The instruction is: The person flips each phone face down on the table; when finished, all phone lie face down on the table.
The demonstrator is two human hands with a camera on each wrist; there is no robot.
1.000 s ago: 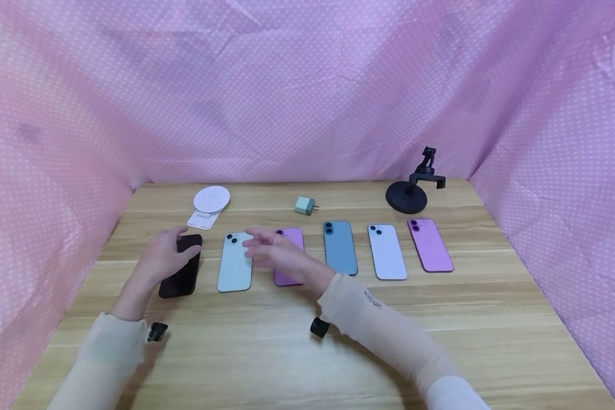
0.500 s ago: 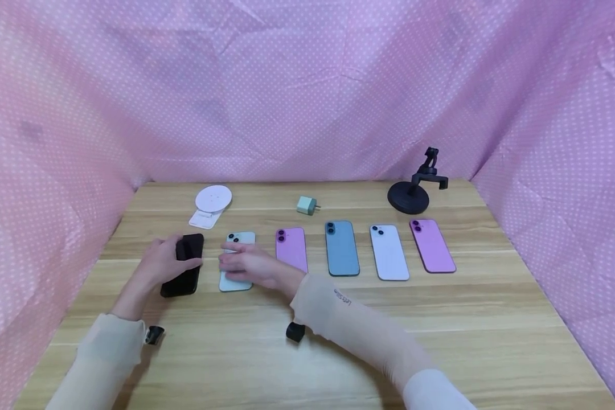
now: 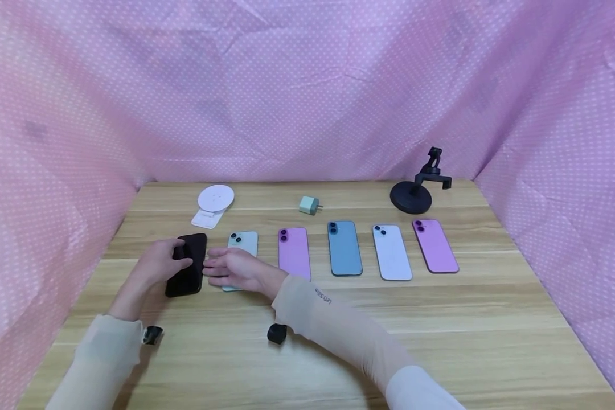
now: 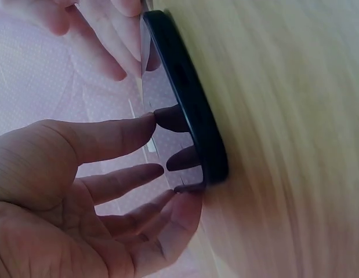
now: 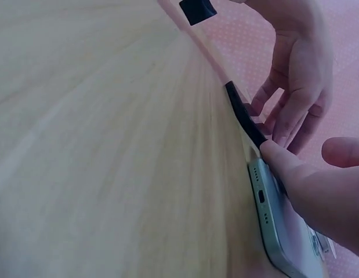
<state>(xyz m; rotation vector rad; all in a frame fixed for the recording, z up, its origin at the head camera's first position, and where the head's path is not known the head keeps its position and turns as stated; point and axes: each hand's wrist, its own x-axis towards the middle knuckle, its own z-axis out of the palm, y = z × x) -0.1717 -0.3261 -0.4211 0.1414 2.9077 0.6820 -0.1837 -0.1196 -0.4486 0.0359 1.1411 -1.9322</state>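
A black phone [image 3: 187, 280] lies screen up at the left of a row of phones. My left hand [image 3: 156, 263] bends over it; in the left wrist view, the thumb's tip meets the glossy screen and the fingertips reach the screen's edge. My right hand [image 3: 241, 267] stretches over a pale green phone [image 3: 246, 242], its fingertips at the right edge of the black one. The right wrist view shows the right thumb [image 5: 283, 165] at that black edge, above the pale green phone's end with its port. Part of the pale green back is hidden by the right hand.
Further right lie a purple phone [image 3: 294, 253], a blue phone [image 3: 345, 250], a white phone [image 3: 392, 253] and another purple phone [image 3: 435, 246]. Behind them are a white disc on a stand [image 3: 216, 198], a green plug adapter [image 3: 308, 205] and a black phone holder [image 3: 411, 198].
My right hand has moved left, from near the first purple phone across the pale green phone to the black phone's side. My left hand stays over the black phone, its thumb drawn slightly left.
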